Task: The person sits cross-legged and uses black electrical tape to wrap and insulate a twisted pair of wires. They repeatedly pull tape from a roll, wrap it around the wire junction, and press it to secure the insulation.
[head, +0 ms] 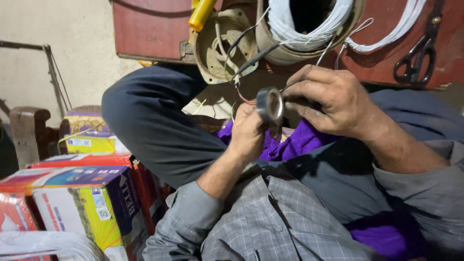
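Sitting at picture centre, a roll of dark tape (269, 104), its open ring facing the camera, lifted above the lap. Pinching it from three o'clock, the right hand (328, 99), grip clenched on the roll between thumb and fingers. Meeting it from seven o'clock, the left hand (246, 133), grip closed just under the roll; pinching tape end or wire, cannot tell which. Running up from the hands toward eleven o'clock, thin wires (241, 53), black, with a red one showing near the left thumb. Leading into a round beige motor housing (222, 46) at twelve o'clock, tilted open toward the camera. Lying just beside it at one o'clock, a wound stator (309, 24) carrying a thick bundle of white winding. Poking in at the top edge above the housing, a yellow handle (202, 13). Standing behind these, a red board (150, 29). Hanging against it at two o'clock, black scissors (415, 58), with loose white wire loops (386, 34) beside them. Lying under the hands across the lap, purple cloth (295, 142). Bending across at nine o'clock, a knee in dark trousers (150, 121). Filling six o'clock, a grey checked shirt (261, 222). Stacked at eight o'clock, well apart from the hands, colourful printed boxes (82, 193).
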`<state>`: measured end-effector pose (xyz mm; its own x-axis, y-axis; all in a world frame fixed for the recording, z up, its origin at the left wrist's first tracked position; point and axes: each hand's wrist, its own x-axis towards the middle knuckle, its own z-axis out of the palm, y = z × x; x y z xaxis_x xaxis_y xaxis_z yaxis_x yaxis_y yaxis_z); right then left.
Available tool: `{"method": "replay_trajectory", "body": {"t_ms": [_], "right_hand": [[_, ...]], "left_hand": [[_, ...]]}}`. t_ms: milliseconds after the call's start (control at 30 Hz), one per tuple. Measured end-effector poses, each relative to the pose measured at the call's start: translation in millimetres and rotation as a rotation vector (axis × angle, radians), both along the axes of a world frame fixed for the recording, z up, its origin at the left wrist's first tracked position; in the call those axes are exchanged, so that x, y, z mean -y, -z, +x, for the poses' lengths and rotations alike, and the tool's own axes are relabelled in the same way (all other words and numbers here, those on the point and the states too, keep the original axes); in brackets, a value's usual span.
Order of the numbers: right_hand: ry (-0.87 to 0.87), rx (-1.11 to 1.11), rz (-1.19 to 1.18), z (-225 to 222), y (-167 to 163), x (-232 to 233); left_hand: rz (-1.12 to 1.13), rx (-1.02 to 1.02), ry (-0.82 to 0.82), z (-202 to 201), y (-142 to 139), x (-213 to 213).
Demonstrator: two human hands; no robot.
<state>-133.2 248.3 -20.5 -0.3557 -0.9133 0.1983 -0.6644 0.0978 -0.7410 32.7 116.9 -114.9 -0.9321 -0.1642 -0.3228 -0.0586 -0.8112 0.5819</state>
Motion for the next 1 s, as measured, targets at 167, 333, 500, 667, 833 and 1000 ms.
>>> {"method": "replay_trajectory", "body": {"t_ms": [167, 333, 500, 667, 833, 1000], "right_hand": [[0.137, -0.147, -0.038, 11.0, 2.9, 3.3], [0.243, -0.284, 0.111, 20.3, 1.4, 14.0], [0.267, -0.184, 0.11, 23.4, -11.9, 19.3], [0.132, 0.109, 0.1, 19.2, -20.8, 6.6], [0.152, 0.107, 0.053, 19.1, -3.6, 3.8], [0.108, 0.062, 0.019, 16.8, 2.4, -1.1]], "left_hand": [[-0.095, -0.038, -0.125, -8.3, -2.4, 6.2], [-0.481, -0.311, -0.055, -13.6, -13.0, 18.7], [-0.827, -0.302, -0.001, -16.7, -15.2, 33.5], [-0.93, -0.256, 0.044, -21.2, -17.2, 38.7], [-0.937, -0.307, 0.023, -15.5, -18.9, 37.8], [-0.028, -0.033, 0.092, 4.2, -12.0, 12.9]]}}
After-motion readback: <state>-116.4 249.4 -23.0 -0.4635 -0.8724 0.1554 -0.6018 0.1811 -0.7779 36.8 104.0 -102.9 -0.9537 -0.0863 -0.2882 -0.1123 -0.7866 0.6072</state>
